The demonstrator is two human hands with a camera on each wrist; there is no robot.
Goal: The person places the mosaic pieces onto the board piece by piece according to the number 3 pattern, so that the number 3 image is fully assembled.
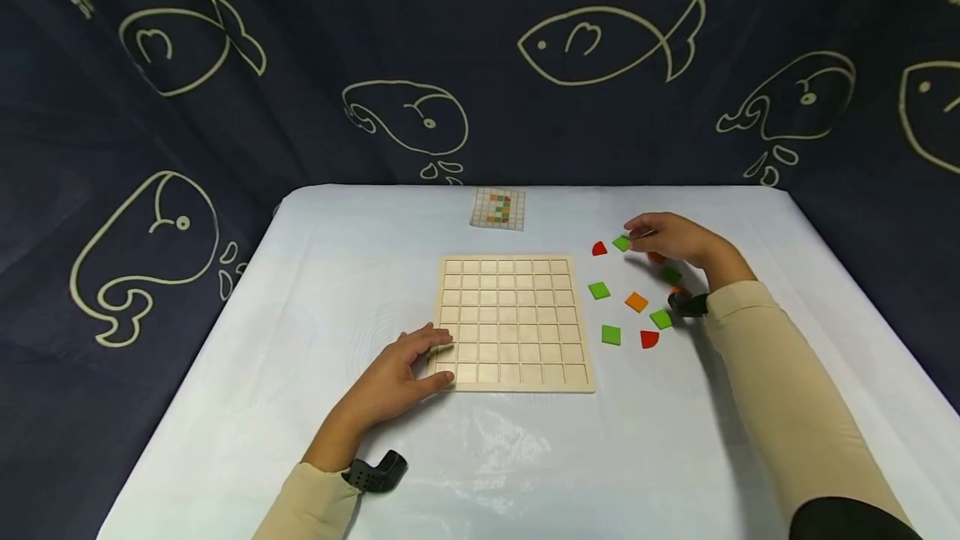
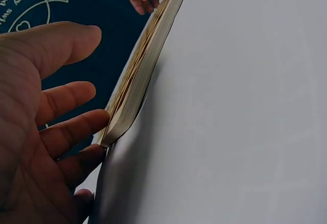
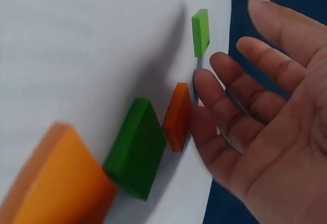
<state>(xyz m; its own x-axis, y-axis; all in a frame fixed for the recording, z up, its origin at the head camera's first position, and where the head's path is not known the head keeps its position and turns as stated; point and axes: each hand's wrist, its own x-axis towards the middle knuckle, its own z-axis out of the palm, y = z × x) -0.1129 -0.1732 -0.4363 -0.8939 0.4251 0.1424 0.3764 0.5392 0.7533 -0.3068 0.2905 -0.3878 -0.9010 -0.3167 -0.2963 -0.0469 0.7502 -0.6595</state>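
Observation:
A pale wooden grid board [image 1: 516, 323] lies on the white table. My left hand [image 1: 408, 369] rests at its lower left edge, thumb and fingers spread loosely; in the left wrist view the fingertips are right at the board's side [image 2: 138, 76]. Over at the right, my right hand [image 1: 675, 238] hovers among flat coloured pieces, its fingers relaxed with nothing held. Nearest to it are a light green square [image 1: 621, 243], an orange piece [image 3: 178, 117] by the fingertips and a dark green square [image 3: 137, 150]. A red quarter-round piece [image 1: 599, 248] lies further left.
Between board and right forearm lie more green squares [image 1: 611, 334], an orange square [image 1: 637, 302] and another red quarter-round piece [image 1: 649, 339]. Behind the board is a small card [image 1: 498, 208] with a coloured grid pattern. A dark curtain [image 1: 480, 48] with fish drawings hangs behind the table.

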